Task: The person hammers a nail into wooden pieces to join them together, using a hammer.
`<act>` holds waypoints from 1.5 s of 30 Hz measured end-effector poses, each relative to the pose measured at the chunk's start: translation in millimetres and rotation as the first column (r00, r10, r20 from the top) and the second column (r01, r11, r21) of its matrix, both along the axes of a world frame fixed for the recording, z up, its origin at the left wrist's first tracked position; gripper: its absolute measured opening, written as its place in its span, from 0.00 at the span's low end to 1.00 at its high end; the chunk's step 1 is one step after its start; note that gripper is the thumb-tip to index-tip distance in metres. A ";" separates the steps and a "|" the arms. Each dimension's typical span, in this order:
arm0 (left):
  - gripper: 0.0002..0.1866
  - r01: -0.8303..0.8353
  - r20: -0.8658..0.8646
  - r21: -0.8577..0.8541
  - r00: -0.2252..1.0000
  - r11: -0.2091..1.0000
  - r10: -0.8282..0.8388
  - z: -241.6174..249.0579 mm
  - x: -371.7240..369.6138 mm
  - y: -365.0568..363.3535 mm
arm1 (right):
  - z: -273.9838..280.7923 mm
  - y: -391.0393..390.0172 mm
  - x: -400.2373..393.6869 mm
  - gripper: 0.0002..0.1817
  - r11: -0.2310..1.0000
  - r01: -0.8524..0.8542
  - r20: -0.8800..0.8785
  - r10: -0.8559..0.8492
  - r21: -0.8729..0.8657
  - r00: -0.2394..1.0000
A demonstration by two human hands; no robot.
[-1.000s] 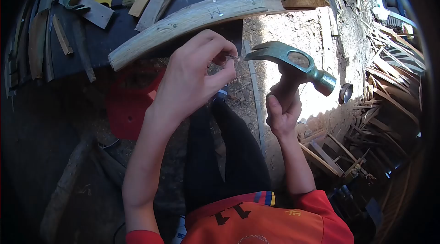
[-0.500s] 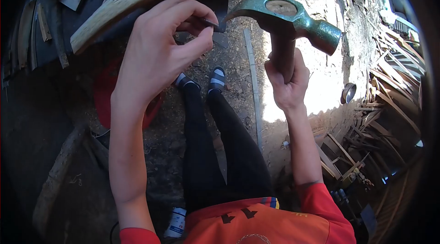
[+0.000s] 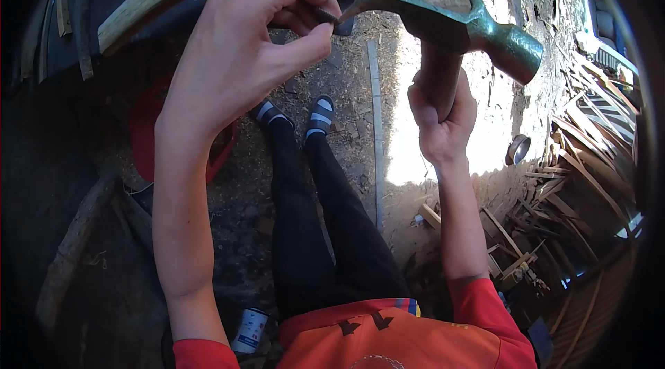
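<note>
My right hand (image 3: 445,119) is wrapped around the wooden handle of a claw hammer (image 3: 457,15). Its green, worn metal head is raised, with the round striking face to the right and the claw pointing left. My left hand (image 3: 260,43) pinches a thin dark nail-like piece (image 3: 324,15) between thumb and forefinger. The claw's tip comes right up to those fingertips in this view. Just beyond my left hand runs a curved length of pale wood (image 3: 156,2), partly covered by the knuckles.
Scrap wood (image 3: 596,147) is heaped along the right side. A long thin strip (image 3: 376,119) lies on the littered ground by my feet. To the left are a red object (image 3: 145,133) and a rough log (image 3: 76,251); a white labelled container (image 3: 250,331) stands near my body.
The hammer has shifted right and slightly closer, with its claw tip still near my left fingers. My left hand has risen a little in view, and the whole view has shifted slightly.
</note>
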State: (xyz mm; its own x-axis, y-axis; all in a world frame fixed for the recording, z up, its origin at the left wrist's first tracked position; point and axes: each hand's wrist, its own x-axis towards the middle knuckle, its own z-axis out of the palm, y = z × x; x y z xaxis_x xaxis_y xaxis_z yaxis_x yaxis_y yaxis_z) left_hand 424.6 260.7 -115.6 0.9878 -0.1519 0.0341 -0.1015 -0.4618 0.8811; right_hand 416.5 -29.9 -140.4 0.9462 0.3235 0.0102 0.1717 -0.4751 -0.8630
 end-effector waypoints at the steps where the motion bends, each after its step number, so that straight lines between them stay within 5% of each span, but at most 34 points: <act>1: 0.13 -0.004 -0.007 -0.005 1.000 1.000 0.004 -0.3 -0.9 -0.8 | 0.7 0.0 -1.5 0.16 1.000 0.003 0.014 -0.003 -0.005 1.000; 7: 0.11 0.005 0.009 -0.016 1.000 1.000 -0.005 -1.7 1.0 -0.2 | 0.6 -3.0 1.0 0.18 0.995 -0.011 -0.005 0.011 -0.102 1.000; 17: 0.10 0.027 -0.032 -0.052 0.999 0.998 -0.029 -0.7 4.9 2.6 | -13.1 -14.4 -3.6 0.21 1.000 0.014 -0.003 -0.014 0.019 1.000; 26: 0.15 0.041 -0.065 0.000 0.997 0.999 -0.041 2.4 4.9 4.8 | -3.4 -6.6 0.6 0.19 0.990 -0.110 0.068 0.116 -0.086 0.991; 38: 0.16 0.019 -0.133 -0.059 0.991 0.998 -0.027 -0.1 3.7 5.9 | -8.2 -5.1 1.1 0.27 0.997 0.010 0.061 -0.005 -0.076 0.998; 41: 0.15 0.055 -0.102 -0.015 0.993 0.998 -0.056 0.4 6.0 8.3 | -3.7 -5.8 0.7 0.17 0.993 -0.068 0.077 0.076 -0.101 0.994; 45: 0.15 0.054 -0.074 0.031 0.996 0.998 -0.051 1.2 5.7 7.7 | -5.7 -8.5 -0.9 0.19 0.996 -0.079 0.106 0.084 -0.049 0.991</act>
